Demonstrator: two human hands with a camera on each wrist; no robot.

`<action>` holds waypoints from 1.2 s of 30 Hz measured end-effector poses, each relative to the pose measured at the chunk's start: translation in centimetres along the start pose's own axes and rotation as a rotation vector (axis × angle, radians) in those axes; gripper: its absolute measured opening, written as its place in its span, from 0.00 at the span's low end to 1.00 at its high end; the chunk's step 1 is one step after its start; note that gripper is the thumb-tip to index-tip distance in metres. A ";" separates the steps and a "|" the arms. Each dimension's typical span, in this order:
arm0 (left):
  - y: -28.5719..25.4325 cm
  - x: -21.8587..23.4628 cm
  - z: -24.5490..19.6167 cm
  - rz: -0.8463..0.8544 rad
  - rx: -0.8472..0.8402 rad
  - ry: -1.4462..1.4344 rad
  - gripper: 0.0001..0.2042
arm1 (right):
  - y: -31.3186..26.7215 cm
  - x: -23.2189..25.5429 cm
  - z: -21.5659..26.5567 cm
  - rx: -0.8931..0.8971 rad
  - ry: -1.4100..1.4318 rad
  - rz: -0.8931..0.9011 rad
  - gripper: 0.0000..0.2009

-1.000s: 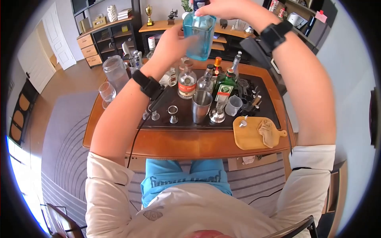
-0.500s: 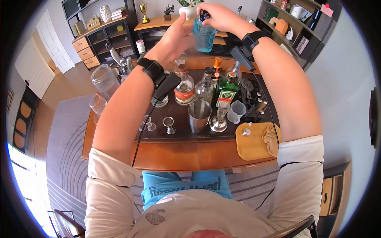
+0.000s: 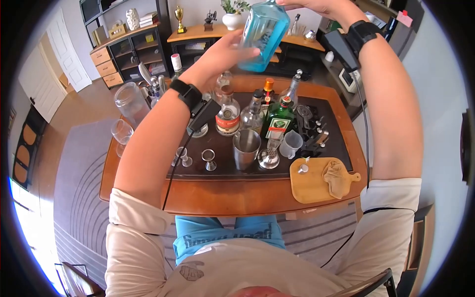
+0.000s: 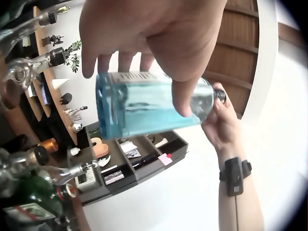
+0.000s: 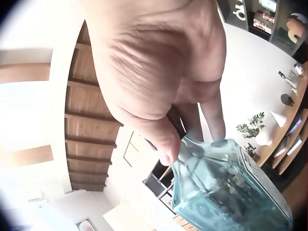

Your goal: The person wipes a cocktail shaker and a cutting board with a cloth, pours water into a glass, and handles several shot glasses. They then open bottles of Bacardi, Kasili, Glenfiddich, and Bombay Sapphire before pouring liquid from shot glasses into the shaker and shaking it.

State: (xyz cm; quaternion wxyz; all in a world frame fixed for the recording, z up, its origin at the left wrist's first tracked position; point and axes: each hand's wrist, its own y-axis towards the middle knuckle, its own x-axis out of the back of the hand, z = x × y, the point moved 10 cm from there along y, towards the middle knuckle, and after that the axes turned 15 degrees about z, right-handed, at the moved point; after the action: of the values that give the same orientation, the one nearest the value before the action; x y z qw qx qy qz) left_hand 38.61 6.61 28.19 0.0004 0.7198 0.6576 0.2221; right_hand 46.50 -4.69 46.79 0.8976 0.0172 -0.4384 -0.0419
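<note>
A square blue glass bottle [image 3: 266,34] is held tilted in the air above the far side of the table, its base toward the lower left. My left hand [image 3: 222,57] grips the lower body, the thumb across the near face and the fingers behind, as the left wrist view shows with the bottle [image 4: 144,103] and hand [image 4: 154,33]. At the neck, my right hand [image 3: 321,6] holds on with thumb and fingers; in the right wrist view this hand [image 5: 168,72] partly hides the neck above the bottle's shoulder [image 5: 207,154].
Below stand several bottles, including a green one [image 3: 279,119], a metal shaker cup [image 3: 246,148], a strainer top [image 3: 268,158], a jigger [image 3: 209,159] and a plastic measuring cup [image 3: 291,143]. A wooden board [image 3: 311,185] bears a folded cloth [image 3: 337,180]. A clear pitcher [image 3: 131,101] stands left.
The left hand, beside the bottle half a second ago, has taken hold of its body. The bottle has gone from near upright to tilted, its neck swinging right with the right hand.
</note>
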 end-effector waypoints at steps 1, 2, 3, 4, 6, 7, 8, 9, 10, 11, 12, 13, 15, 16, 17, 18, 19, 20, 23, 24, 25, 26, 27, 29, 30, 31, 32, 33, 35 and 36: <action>-0.5 -0.9 -1.1 0.087 -0.053 -0.067 0.41 | -1.2 0.4 1.4 0.007 -0.017 -0.009 0.17; -1.3 -1.1 -1.3 0.074 -0.054 -0.224 0.43 | -2.4 0.3 2.7 0.023 0.082 0.016 0.18; -2.6 -1.7 -2.5 0.082 -0.062 -0.350 0.42 | -3.6 0.2 3.9 0.042 0.182 0.040 0.20; -3.1 -2.4 -2.4 0.156 -0.039 -0.382 0.41 | -4.6 -0.4 5.7 0.083 0.210 0.102 0.20; -4.7 -5.3 -3.8 0.332 -0.028 -0.465 0.40 | -5.9 -1.5 8.2 0.096 0.256 0.163 0.21; -5.1 -7.1 -3.9 0.458 -0.048 -0.591 0.41 | -6.4 -2.4 9.1 0.095 0.317 0.233 0.22; -5.7 -8.3 -3.9 0.530 -0.073 -0.656 0.42 | -6.6 -3.0 9.8 0.111 0.353 0.279 0.24; -6.6 -10.0 -4.6 0.604 -0.098 -0.722 0.42 | -6.9 -3.3 10.5 0.111 0.344 0.271 0.24; -6.9 -10.7 -5.1 0.559 -0.163 -0.711 0.45 | -7.3 -4.2 11.1 0.106 0.407 0.309 0.24; -7.3 -11.6 -5.7 0.569 -0.198 -0.731 0.44 | -7.7 -5.0 11.7 0.101 0.469 0.346 0.25; -7.4 -12.1 -6.1 0.525 -0.208 -0.742 0.42 | -8.0 -5.3 12.3 0.094 0.419 0.331 0.28; -7.3 -12.4 -6.3 0.478 -0.215 -0.755 0.41 | -8.2 -5.4 12.6 0.090 0.416 0.327 0.28; -6.9 -12.2 -6.4 0.335 -0.177 -0.666 0.40 | -8.5 -4.9 11.9 -0.100 0.139 0.189 0.30; -6.8 -11.2 -6.1 0.187 -0.140 -0.571 0.39 | -9.4 -5.5 12.7 -0.201 0.059 0.192 0.31; -6.6 -11.3 -6.1 0.187 -0.145 -0.572 0.39 | -9.4 -5.9 13.0 -0.202 0.054 0.192 0.31; -6.5 -10.3 -5.8 0.079 -0.126 -0.510 0.40 | -9.3 -5.6 12.7 -0.258 -0.040 0.151 0.31; -6.5 -9.4 -5.4 -0.027 -0.105 -0.447 0.41 | -9.3 -5.4 12.5 -0.313 -0.131 0.107 0.30; -6.5 -9.1 -5.5 -0.055 -0.140 -0.454 0.43 | -9.0 -5.3 12.8 -0.298 -0.166 0.047 0.27; -5.3 -5.6 -4.6 -0.277 -0.202 -0.154 0.45 | -5.7 -3.4 11.3 -0.119 -0.356 -0.041 0.24; -4.7 -4.6 -4.6 -0.324 -0.226 -0.087 0.47 | -5.6 -3.5 11.1 -0.170 -0.303 -0.077 0.22; -4.4 -4.0 -5.1 -0.341 -0.174 0.071 0.45 | -6.1 -4.1 12.6 -0.073 -0.366 -0.097 0.22; -4.2 -2.9 -5.0 -0.427 -0.036 0.268 0.47 | -4.9 -3.9 12.0 -0.098 -0.511 -0.135 0.21; -4.0 -1.9 -4.9 -0.509 0.099 0.468 0.48 | -3.4 -3.7 11.3 -0.121 -0.660 -0.174 0.19; -3.3 -0.5 -5.3 -0.563 0.157 0.607 0.47 | -1.9 -4.3 9.0 -0.106 -0.652 -0.209 0.17; -1.5 0.3 -4.2 -0.412 0.115 0.421 0.45 | -1.4 -4.4 7.8 -0.090 -0.644 -0.245 0.14; -0.6 -0.6 -4.4 -0.261 0.074 0.235 0.43 | -0.9 -4.9 6.6 -0.095 -0.634 -0.243 0.14; -1.3 -1.2 -3.6 -0.312 0.046 -0.018 0.37 | -0.7 -5.3 5.3 -0.091 -0.623 -0.280 0.12; -0.1 -1.3 -3.0 -0.149 -0.019 -0.075 0.33 | -0.5 -5.9 3.5 -0.090 -0.607 -0.313 0.11; 0.0 -2.4 -3.0 -0.025 -0.034 -0.296 0.31 | 0.5 -6.7 -0.2 -0.012 -0.584 -0.327 0.11; 0.3 -1.9 -1.4 -0.025 0.040 -0.309 0.35 | 0.8 -6.7 -1.9 -0.060 -0.571 -0.343 0.11</action>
State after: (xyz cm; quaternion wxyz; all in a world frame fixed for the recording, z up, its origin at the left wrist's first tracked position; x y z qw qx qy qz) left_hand 38.41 4.36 28.92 0.0897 0.7371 0.6630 0.0956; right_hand 43.93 -3.28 40.46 0.7185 0.0521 -0.6615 -0.2083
